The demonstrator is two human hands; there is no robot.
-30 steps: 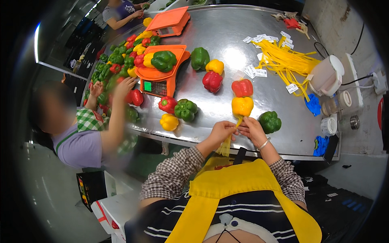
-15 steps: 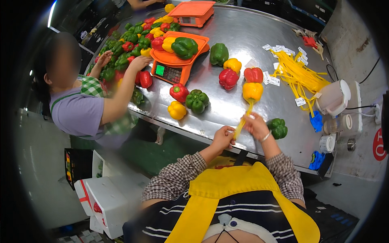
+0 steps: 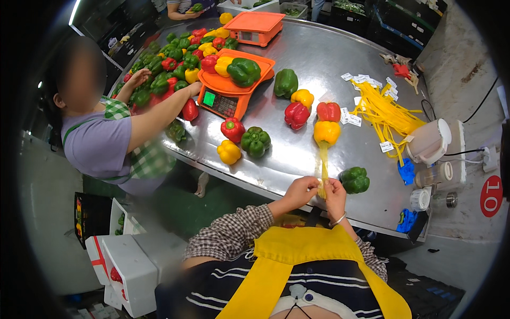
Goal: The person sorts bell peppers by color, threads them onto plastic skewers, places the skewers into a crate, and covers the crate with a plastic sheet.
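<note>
A yellow mesh net bag (image 3: 323, 157) stretches toward me from a yellow bell pepper (image 3: 326, 133). Just beyond that pepper lies a red bell pepper (image 3: 329, 112), seemingly in the same net. My left hand (image 3: 298, 193) pinches the gathered near end of the mesh, over the table's front edge. Close against it, my right hand (image 3: 334, 199) grips the same end, fingers closed. To the right of my hands sits a green bell pepper (image 3: 355, 180). Another red pepper (image 3: 296, 115), a yellow pepper (image 3: 303, 98) and a green pepper (image 3: 286, 83) stand farther back.
Yellow net bags with white tags (image 3: 385, 106) lie in a pile at the right. An orange scale (image 3: 237, 77) bears peppers; a second orange scale (image 3: 254, 27) stands behind. A co-worker (image 3: 101, 143) reaches over heaped peppers at left. A plastic jug (image 3: 431, 141) stands by the wall.
My right hand has come down toward me and now meets my left at the mesh end. The left hand has moved slightly right and nearer. The co-worker's hand has moved to the scale's edge.
</note>
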